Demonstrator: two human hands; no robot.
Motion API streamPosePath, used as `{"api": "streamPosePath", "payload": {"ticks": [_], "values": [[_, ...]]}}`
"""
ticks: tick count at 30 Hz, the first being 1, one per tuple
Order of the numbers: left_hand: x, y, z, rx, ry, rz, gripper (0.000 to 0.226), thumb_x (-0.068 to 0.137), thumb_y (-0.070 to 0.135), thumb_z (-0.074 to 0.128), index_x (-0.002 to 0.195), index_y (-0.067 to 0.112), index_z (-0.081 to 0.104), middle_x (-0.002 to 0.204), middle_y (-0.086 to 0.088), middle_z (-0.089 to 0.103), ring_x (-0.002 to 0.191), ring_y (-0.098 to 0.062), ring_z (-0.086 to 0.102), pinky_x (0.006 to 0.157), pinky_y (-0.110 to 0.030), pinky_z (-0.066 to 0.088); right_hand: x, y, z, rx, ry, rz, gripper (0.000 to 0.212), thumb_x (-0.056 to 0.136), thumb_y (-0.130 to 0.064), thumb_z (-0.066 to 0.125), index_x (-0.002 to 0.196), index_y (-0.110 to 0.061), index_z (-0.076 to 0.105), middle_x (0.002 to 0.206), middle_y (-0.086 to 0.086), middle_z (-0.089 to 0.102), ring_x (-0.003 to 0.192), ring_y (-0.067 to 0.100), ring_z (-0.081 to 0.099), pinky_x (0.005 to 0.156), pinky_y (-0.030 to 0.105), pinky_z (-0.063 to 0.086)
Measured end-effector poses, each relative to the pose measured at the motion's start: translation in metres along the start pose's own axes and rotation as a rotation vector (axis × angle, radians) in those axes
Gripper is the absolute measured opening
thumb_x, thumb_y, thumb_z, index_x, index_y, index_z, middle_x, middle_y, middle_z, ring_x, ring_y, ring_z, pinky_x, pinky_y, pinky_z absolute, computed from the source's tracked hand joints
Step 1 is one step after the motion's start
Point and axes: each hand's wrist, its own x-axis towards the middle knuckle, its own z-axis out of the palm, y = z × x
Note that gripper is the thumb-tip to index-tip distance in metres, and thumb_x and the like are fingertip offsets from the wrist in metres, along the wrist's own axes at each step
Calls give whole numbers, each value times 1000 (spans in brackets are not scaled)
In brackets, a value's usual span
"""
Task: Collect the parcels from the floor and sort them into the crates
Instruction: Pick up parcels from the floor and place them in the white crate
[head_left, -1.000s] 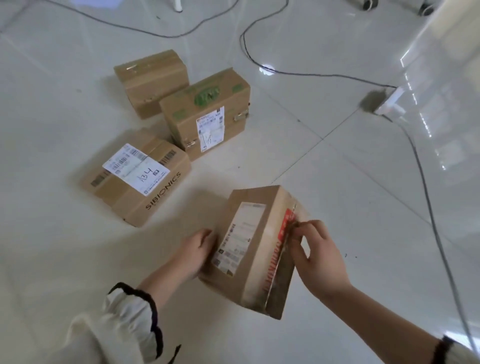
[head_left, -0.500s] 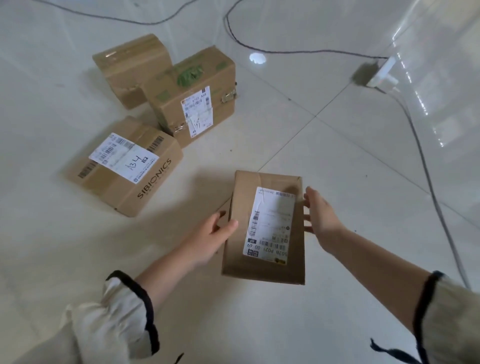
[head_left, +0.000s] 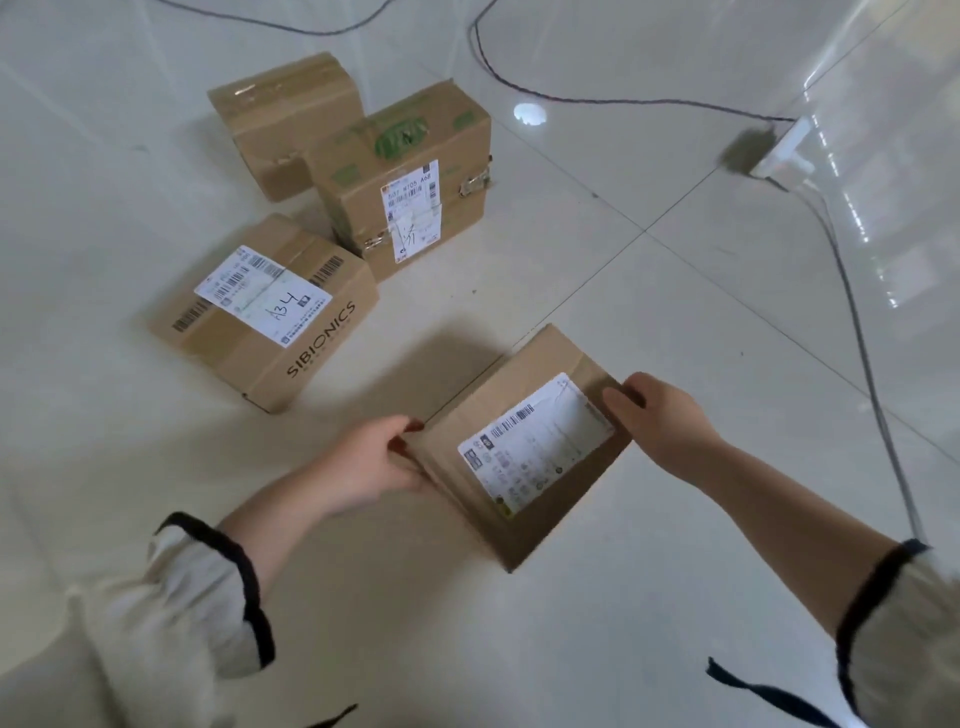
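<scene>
Swung round since half a second ago: flat parcel (head_left: 498, 395) now diagonal rather than square to the view, label (head_left: 537, 441) up. Held above the floor (head_left: 675, 312) by two opposite corners. Left hand (head_left: 363, 462) at the near-left corner, fingers (head_left: 397, 434) curled round the edge. Right hand (head_left: 660, 415) at the far-right corner, pinching the edge just beside the label. Farther left on the floor, close together: SIBIONICS box (head_left: 265, 317), green-taped box (head_left: 405, 176), plain box (head_left: 285, 119) behind. Black cable (head_left: 597, 98) across the tiles.
</scene>
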Motion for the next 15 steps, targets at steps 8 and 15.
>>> {"api": "streamPosePath", "payload": {"ticks": [8, 15], "values": [[36, 13, -14, -79, 312, -52, 27, 98, 34, 46, 81, 19, 61, 73, 7, 62, 65, -8, 56, 50, -23, 35, -64, -6, 22, 294, -722, 307, 28, 91, -40, 49, 88, -19, 67, 75, -5, 74, 75, 14, 66, 72, 27, 45], [-19, -18, 25, -454, 691, -235, 29, 99, 36, 34, 82, 23, 53, 95, -13, 66, 87, -34, 63, 87, -47, 48, -10, -3, -30, 83, -405, 356, 62, 86, -64, 45, 104, -8, 65, 99, 6, 73, 93, 26, 63, 75, 32, 44]]}}
